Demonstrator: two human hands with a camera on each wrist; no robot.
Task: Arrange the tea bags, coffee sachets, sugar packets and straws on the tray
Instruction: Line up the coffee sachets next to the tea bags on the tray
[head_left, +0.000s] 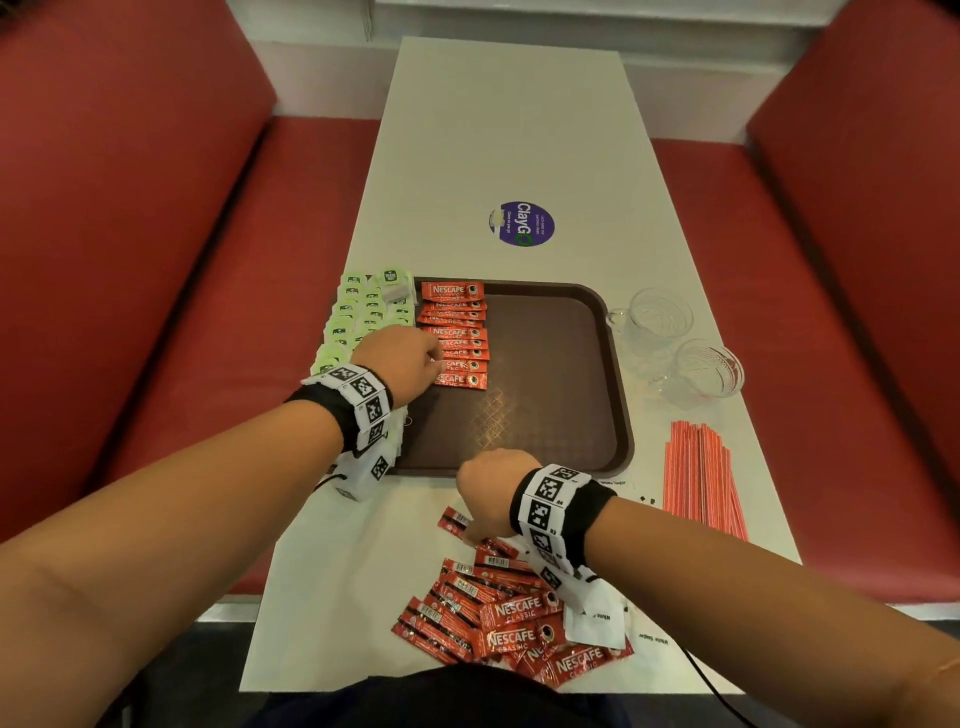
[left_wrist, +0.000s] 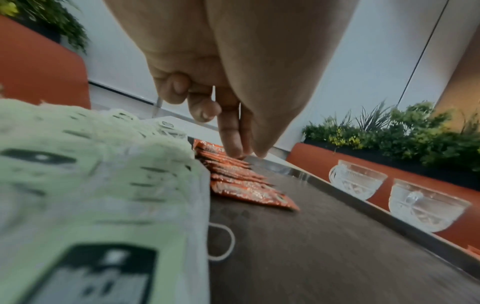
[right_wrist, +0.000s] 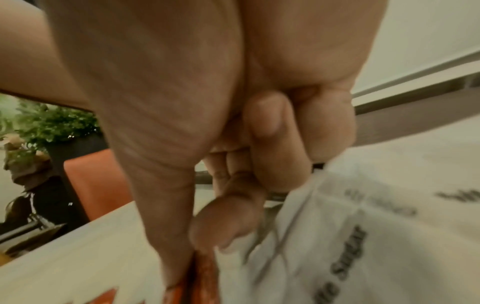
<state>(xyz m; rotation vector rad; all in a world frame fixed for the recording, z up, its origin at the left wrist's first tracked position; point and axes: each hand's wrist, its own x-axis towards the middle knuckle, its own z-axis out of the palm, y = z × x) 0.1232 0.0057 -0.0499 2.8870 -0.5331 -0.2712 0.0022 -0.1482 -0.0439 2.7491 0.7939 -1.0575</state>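
Step in hand: the coffee row on the tray (head_left: 566, 364) is part built; my judgement is that the next sachet comes from the loose pile and goes at the row's near end.
Key relation: the loose coffee sachets (head_left: 498, 618) lie on the surface directly under and near of the right hand (head_left: 491, 486), well apart from the left hand (head_left: 402, 358); the right hand is plainly the nearer one.
Right fingers: curled downward, thumb and forefinger (right_wrist: 226, 222) closing on the end of one red sachet (right_wrist: 205, 273); it looks pinched, though blur leaves the firmness of the hold unclear.
Long axis: the sachets in the pile point many ways; those in the laid row (head_left: 457, 335) run left to right, overlapping from far to near, so the picked one likely needs a turn.
Left fingers: two extended fingertips (left_wrist: 233, 148) press down on a sachet in the row, the others curled; nothing is lifted.
Tea bags: green tea bags (head_left: 358, 317) stacked along the tray's left side, just beside the coffee row.
Sugar packets: white sugar packets (head_left: 597, 618) lie among the pile, at the right wrist.
Straws: red striped straws (head_left: 701, 478) lie on the surface right of the tray, long axis near to far.
Surface: a pale surface (head_left: 509, 130) with a round purple sticker (head_left: 522, 224); two glass cups (head_left: 680, 348) stand right of the tray.
Room: red bench seats (head_left: 156, 260) flank it; plants (left_wrist: 402, 131) behind.
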